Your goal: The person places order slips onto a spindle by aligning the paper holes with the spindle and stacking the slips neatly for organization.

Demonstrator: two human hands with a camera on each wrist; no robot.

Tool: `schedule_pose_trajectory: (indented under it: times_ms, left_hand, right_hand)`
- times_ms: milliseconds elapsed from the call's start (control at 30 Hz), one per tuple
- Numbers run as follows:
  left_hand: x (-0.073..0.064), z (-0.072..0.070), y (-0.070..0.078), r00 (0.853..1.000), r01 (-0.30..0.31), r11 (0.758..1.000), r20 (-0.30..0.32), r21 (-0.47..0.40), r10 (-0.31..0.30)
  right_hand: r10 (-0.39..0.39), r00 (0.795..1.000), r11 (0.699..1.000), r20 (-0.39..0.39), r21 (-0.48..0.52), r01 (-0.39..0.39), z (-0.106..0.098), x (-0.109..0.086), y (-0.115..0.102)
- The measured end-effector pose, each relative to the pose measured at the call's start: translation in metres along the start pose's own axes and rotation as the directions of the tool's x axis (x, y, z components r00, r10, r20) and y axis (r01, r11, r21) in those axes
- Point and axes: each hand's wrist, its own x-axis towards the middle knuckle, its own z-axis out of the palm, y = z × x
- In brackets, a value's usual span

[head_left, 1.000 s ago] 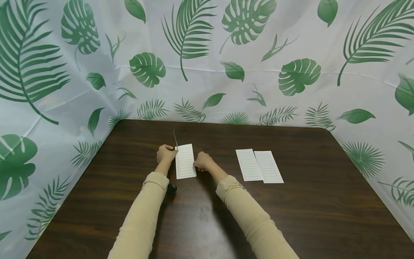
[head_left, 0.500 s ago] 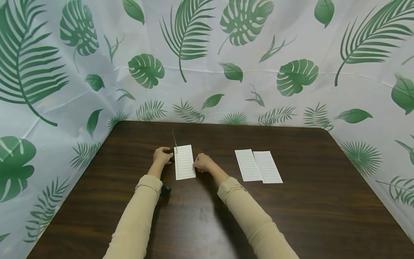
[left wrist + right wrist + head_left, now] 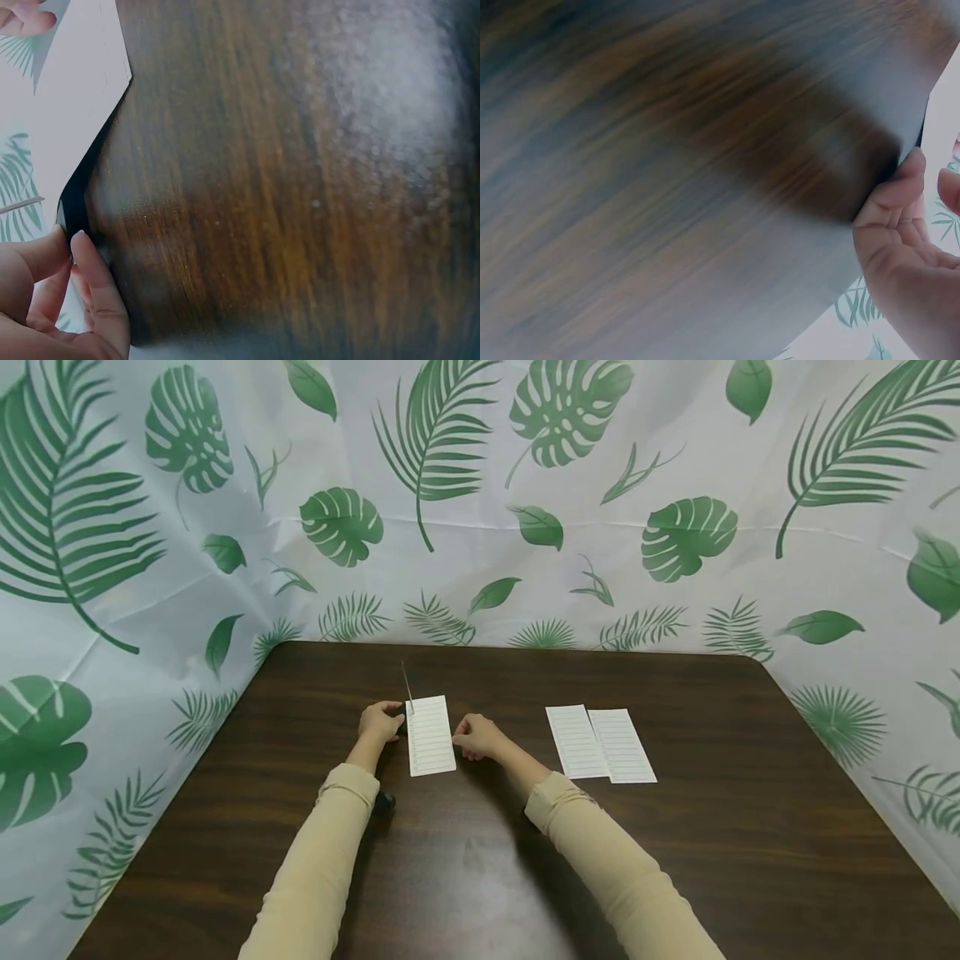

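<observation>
A white lined sheet [image 3: 431, 743] lies at the left of the table, with a thin rod [image 3: 407, 681] rising through its upper left part. The rod and the dark base [image 3: 402, 720] beside the sheet look like a paper spike. My left hand [image 3: 380, 724] is at the sheet's left side; in the left wrist view its thumb and finger [image 3: 101, 281] pinch the black edge of the base. By the sheet's right edge is my right hand [image 3: 478, 737], fingers bent. In the right wrist view its thumb stands apart from the forefinger [image 3: 904, 180], nothing held between them.
Two more lined sheets, a left one [image 3: 576, 743] and a right one [image 3: 622, 746], lie side by side to the right, edges close together. Everything rests on a dark wooden table [image 3: 720, 835]. Leaf-patterned curtains [image 3: 480, 535] hang behind and beside the table.
My left hand has moved off the sheet's upper left corner to the dark base beside it. My right hand has shifted slightly right at the sheet's edge. The sheet stays in place.
</observation>
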Motion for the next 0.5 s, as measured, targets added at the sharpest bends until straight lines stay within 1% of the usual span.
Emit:
schedule_pose_trajectory:
  times_ms: [100,133,200,233,267,333,367,500]
  left_hand:
    - [0.006,0.002,-0.011,0.999,-0.048,0.998,0.011,-0.041,0.048]
    - [0.018,0.007,-0.021,0.996,-0.087,0.994,-0.005,-0.068,0.087]
    - [0.025,0.008,-0.027,0.995,-0.099,0.992,-0.004,-0.071,0.099]
    - [0.026,0.008,-0.028,0.994,-0.107,0.992,-0.003,-0.071,0.107]
    - [0.027,0.009,-0.027,0.996,-0.088,0.994,-0.006,-0.061,0.088]
    - [0.027,0.009,-0.022,0.999,-0.046,0.998,-0.009,-0.036,0.046]
    - [0.016,0.004,-0.012,1.000,-0.010,1.000,0.007,-0.008,0.011]
    - [0.001,0.000,-0.003,0.999,-0.034,0.999,0.008,0.010,0.034]
  right_hand:
    - [-0.030,0.999,1.000,0.031,0.010,0.030,-0.004,-0.006,0.001]
    - [-0.042,0.998,0.999,0.044,0.007,0.042,-0.005,-0.007,0.001]
    - [-0.064,0.996,0.998,0.069,0.001,0.065,-0.008,-0.010,-0.001]
    - [-0.078,0.994,0.997,0.078,-0.005,0.078,-0.010,-0.012,-0.002]
    - [-0.085,0.993,0.996,0.086,-0.012,0.087,-0.012,-0.013,-0.003]
    - [-0.097,0.991,0.995,0.096,-0.028,0.101,-0.015,-0.016,-0.004]
    - [-0.103,0.990,0.994,0.098,-0.034,0.106,-0.017,-0.018,-0.005]
    - [-0.122,0.988,0.990,0.098,-0.062,0.129,-0.026,-0.026,-0.004]
